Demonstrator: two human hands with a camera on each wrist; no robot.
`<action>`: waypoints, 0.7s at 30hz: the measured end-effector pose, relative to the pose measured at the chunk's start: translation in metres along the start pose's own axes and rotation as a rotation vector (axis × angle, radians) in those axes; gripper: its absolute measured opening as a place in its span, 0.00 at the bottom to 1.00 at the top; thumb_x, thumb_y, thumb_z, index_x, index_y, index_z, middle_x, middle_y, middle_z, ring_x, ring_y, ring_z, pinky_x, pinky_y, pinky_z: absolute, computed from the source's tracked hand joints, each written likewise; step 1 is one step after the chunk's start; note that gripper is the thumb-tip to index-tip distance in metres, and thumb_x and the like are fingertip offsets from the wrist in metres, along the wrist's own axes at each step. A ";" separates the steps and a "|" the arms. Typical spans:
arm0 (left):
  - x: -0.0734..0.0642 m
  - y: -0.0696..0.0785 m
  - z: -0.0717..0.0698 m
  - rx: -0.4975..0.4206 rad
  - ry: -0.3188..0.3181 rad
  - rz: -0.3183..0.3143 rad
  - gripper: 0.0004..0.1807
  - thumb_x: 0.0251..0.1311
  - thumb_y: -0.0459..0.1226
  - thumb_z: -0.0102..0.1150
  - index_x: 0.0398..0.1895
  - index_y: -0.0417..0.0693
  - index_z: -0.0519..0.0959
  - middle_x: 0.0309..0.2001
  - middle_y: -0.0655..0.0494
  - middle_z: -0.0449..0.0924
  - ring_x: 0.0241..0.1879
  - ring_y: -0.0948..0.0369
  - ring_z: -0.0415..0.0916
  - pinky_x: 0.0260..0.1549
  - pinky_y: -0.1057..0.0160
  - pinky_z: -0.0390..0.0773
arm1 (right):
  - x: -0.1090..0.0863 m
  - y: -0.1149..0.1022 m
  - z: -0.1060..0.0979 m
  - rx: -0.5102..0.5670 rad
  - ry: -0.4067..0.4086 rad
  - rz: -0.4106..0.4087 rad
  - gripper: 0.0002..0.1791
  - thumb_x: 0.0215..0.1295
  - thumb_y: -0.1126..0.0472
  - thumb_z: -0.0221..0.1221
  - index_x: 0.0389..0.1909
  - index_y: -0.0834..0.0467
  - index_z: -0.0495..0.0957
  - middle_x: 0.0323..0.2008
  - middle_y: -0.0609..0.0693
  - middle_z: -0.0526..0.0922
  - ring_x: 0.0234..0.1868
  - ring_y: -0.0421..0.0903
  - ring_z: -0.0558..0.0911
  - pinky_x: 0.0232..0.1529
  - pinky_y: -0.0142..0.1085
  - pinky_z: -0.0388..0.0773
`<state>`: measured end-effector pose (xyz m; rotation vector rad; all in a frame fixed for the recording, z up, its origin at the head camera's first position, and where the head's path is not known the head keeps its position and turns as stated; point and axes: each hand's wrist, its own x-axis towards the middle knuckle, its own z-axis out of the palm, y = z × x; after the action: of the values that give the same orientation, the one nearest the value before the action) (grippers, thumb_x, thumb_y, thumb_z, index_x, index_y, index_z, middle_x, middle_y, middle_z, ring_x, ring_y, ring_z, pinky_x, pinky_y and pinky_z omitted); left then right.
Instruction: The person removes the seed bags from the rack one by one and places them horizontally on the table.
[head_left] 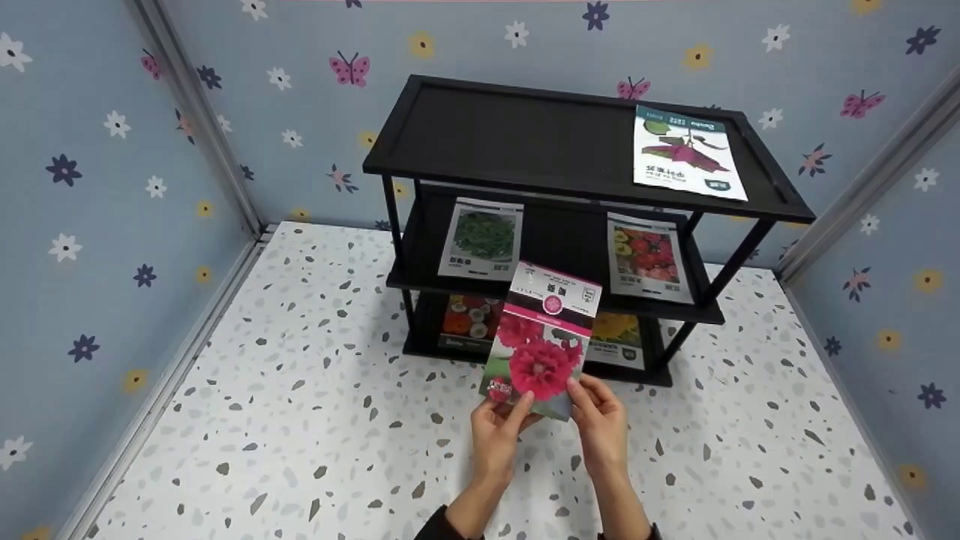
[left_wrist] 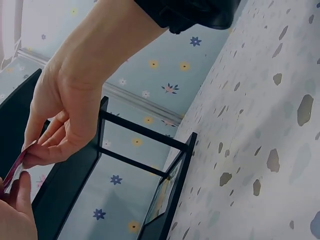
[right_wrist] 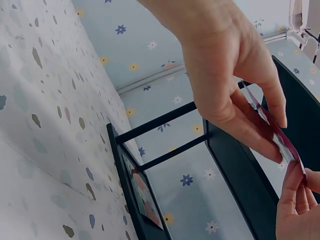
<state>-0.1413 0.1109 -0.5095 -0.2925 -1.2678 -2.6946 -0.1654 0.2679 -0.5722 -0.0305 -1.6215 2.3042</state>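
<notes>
Both hands hold a seed packet (head_left: 551, 330) with a large pink flower on its front, in front of a black three-tier shelf (head_left: 517, 135). My left hand (head_left: 496, 435) pinches the packet's lower left corner, thumb on the front. At the lower right edge, my right hand (head_left: 602, 420) pinches it between thumb and fingers. The right wrist view shows the packet (right_wrist: 274, 130) nearly edge-on between the two hands. In the head view the packet overlaps the middle and bottom tiers, hiding part of what lies there.
A packet with a purple leafy plant (head_left: 688, 154) lies on the top tier at right. The middle tier bears a green-leaf packet (head_left: 482, 238) and a red-and-yellow flower packet (head_left: 649, 257). Two partly hidden packets, orange-and-white (head_left: 466, 322) and yellow (head_left: 616, 337), lie on the bottom tier.
</notes>
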 end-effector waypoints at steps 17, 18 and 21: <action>0.010 0.046 -0.008 0.175 -0.014 -0.279 0.12 0.53 0.24 0.57 0.38 0.20 0.72 0.29 0.43 0.79 0.24 0.59 0.78 0.30 0.56 0.80 | -0.005 -0.120 0.044 -0.211 -0.189 0.224 0.11 0.64 0.70 0.51 0.44 0.72 0.66 0.28 0.51 0.80 0.28 0.44 0.80 0.30 0.35 0.79; 0.010 0.048 -0.011 0.178 -0.021 -0.298 0.13 0.53 0.25 0.58 0.39 0.21 0.73 0.30 0.44 0.79 0.25 0.59 0.78 0.31 0.57 0.80 | -0.002 -0.121 0.042 -0.219 -0.188 0.222 0.12 0.64 0.70 0.51 0.45 0.72 0.66 0.29 0.52 0.80 0.28 0.45 0.80 0.30 0.36 0.79; 0.010 0.054 -0.019 0.187 -0.038 -0.355 0.14 0.53 0.27 0.58 0.41 0.24 0.73 0.31 0.47 0.80 0.26 0.60 0.78 0.32 0.58 0.80 | 0.005 -0.124 0.035 -0.238 -0.197 0.211 0.16 0.64 0.69 0.51 0.48 0.75 0.64 0.30 0.55 0.80 0.29 0.48 0.81 0.29 0.36 0.79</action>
<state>-0.1415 0.0615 -0.4783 -0.1028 -1.7132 -2.8300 -0.1467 0.2750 -0.4452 -0.0314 -2.0772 2.3120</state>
